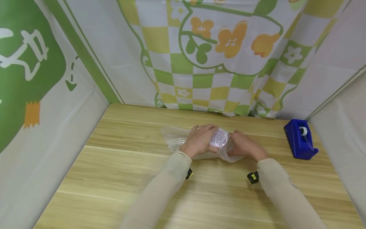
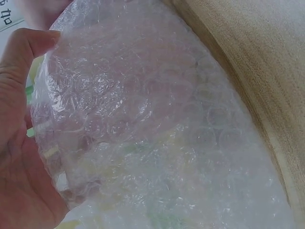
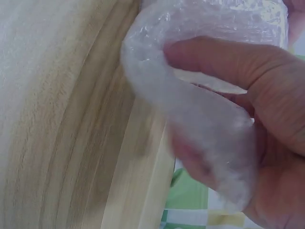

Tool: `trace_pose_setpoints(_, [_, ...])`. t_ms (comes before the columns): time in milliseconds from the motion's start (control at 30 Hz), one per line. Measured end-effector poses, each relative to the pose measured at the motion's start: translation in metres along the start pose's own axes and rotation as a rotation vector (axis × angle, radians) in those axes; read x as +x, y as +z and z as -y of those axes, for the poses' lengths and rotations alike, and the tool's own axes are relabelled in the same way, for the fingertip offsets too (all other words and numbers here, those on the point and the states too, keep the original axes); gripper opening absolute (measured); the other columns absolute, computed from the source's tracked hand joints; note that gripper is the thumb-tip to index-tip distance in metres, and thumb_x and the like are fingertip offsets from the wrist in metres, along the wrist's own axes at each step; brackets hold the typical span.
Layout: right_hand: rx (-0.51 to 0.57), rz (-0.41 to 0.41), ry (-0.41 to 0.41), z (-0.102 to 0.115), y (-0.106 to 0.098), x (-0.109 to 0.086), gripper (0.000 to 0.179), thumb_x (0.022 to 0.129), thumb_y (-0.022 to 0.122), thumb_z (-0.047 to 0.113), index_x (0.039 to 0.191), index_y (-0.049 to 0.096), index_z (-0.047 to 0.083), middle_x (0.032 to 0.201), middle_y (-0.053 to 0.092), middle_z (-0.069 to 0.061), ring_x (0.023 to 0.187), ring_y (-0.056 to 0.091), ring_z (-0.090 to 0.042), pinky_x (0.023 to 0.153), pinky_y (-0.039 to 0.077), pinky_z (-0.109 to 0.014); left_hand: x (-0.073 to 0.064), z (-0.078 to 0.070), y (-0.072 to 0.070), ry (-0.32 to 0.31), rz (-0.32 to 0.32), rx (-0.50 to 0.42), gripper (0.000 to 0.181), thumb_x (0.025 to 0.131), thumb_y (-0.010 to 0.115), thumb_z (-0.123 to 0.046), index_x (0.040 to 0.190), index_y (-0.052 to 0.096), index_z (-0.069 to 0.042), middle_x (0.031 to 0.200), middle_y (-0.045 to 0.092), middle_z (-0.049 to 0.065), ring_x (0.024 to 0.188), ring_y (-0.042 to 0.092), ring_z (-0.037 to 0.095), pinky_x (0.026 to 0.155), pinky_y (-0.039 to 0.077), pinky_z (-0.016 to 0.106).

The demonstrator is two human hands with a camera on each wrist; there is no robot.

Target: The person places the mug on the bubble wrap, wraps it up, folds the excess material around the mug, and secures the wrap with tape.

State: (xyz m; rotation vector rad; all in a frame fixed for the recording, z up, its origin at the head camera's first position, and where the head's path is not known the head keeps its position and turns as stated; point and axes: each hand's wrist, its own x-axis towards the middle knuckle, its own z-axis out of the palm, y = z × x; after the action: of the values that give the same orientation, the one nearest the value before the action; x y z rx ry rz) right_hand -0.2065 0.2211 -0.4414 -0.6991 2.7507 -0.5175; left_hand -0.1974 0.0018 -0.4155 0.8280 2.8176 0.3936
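Note:
A round-ended object wrapped in bubble wrap [image 1: 219, 138] lies on the table between the hands. What is inside the wrap cannot be made out. My left hand [image 1: 200, 141] grips the bundle from its left side, thumb on the near side and fingers over the far side. In the left wrist view the clear bubble wrap [image 2: 143, 95] spreads wide beside that hand. On the right, my right hand [image 1: 245, 147] holds a loose flap; the right wrist view has the folded wrap [image 3: 200, 119] caught between thumb and fingers. A loose tail of wrap trails leftward.
A blue tape dispenser [image 1: 300, 140] with a small roll stands near the table's right edge. The wooden table [image 1: 114, 178] meets white cloth walls left and right. A checked floral curtain [image 1: 200, 79] hangs at its far edge.

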Motion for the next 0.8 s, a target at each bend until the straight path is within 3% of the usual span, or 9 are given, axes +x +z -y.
trace_pose_setpoints(133, [-0.010, -0.025, 0.024, 0.002, -0.001, 0.002, 0.055, 0.064, 0.092, 0.010, 0.107, 0.064, -0.009, 0.093, 0.056, -0.013, 0.079, 0.057, -0.027, 0.072, 0.055, -0.043, -0.001, 0.000, -0.001, -0.005, 0.000, -0.001, 0.096, 0.080, 0.079, -0.051, 0.158, 0.036, -0.013, 0.162, 0.035, 0.004, 0.148, 0.033, 0.024, 0.122, 0.018, 0.054])
trace_pose_setpoints(267, [0.026, -0.065, 0.025, 0.003, -0.002, 0.000, 0.064, 0.066, 0.092, 0.010, 0.116, 0.061, -0.015, 0.103, 0.058, -0.021, 0.089, 0.060, -0.034, 0.081, 0.055, -0.051, -0.001, -0.001, -0.001, -0.013, 0.005, 0.007, 0.095, 0.081, 0.079, -0.051, 0.157, 0.037, -0.014, 0.162, 0.036, 0.005, 0.148, 0.033, 0.023, 0.122, 0.019, 0.054])
trace_pose_setpoints(367, [0.111, -0.095, 0.016, 0.001, -0.003, -0.002, 0.066, 0.069, 0.089, 0.008, 0.121, 0.058, -0.019, 0.112, 0.060, -0.030, 0.101, 0.061, -0.044, 0.090, 0.052, -0.058, -0.001, -0.001, -0.001, -0.014, 0.005, 0.011, 0.095, 0.081, 0.079, -0.051, 0.157, 0.038, -0.014, 0.161, 0.037, 0.004, 0.148, 0.033, 0.022, 0.122, 0.020, 0.053])
trace_pose_setpoints(467, [0.279, -0.083, 0.043, -0.004, -0.006, -0.003, 0.063, 0.076, 0.084, 0.006, 0.127, 0.056, -0.019, 0.123, 0.059, -0.034, 0.113, 0.057, -0.047, 0.097, 0.049, -0.058, -0.001, -0.002, -0.001, -0.010, -0.001, 0.007, 0.094, 0.080, 0.080, -0.051, 0.157, 0.039, -0.014, 0.160, 0.039, 0.004, 0.147, 0.035, 0.023, 0.121, 0.022, 0.054])
trace_pose_setpoints(533, [0.451, -0.048, 0.092, -0.007, -0.008, -0.005, 0.059, 0.083, 0.078, 0.003, 0.133, 0.053, -0.016, 0.127, 0.058, -0.033, 0.114, 0.057, -0.044, 0.095, 0.052, -0.052, -0.001, -0.002, -0.001, -0.007, -0.004, 0.003, 0.094, 0.080, 0.081, -0.050, 0.156, 0.039, -0.013, 0.160, 0.039, 0.004, 0.146, 0.036, 0.023, 0.121, 0.022, 0.054])
trace_pose_setpoints(700, [0.907, -0.015, 0.219, -0.011, -0.016, -0.015, 0.055, 0.093, 0.063, -0.003, 0.141, 0.040, -0.014, 0.115, 0.059, -0.023, 0.097, 0.063, -0.024, 0.080, 0.058, -0.034, -0.001, -0.001, 0.000, -0.007, -0.007, -0.002, 0.094, 0.080, 0.081, -0.050, 0.156, 0.039, -0.013, 0.160, 0.039, 0.004, 0.146, 0.036, 0.024, 0.121, 0.022, 0.054])
trace_pose_setpoints(800, [1.060, -0.045, 0.257, -0.007, -0.019, -0.021, 0.058, 0.094, 0.060, -0.003, 0.142, 0.031, -0.016, 0.110, 0.058, -0.017, 0.091, 0.065, -0.016, 0.081, 0.058, -0.031, -0.001, -0.001, 0.001, -0.009, -0.010, 0.001, 0.095, 0.080, 0.081, -0.051, 0.156, 0.039, -0.013, 0.160, 0.039, 0.004, 0.146, 0.036, 0.024, 0.121, 0.022, 0.054])
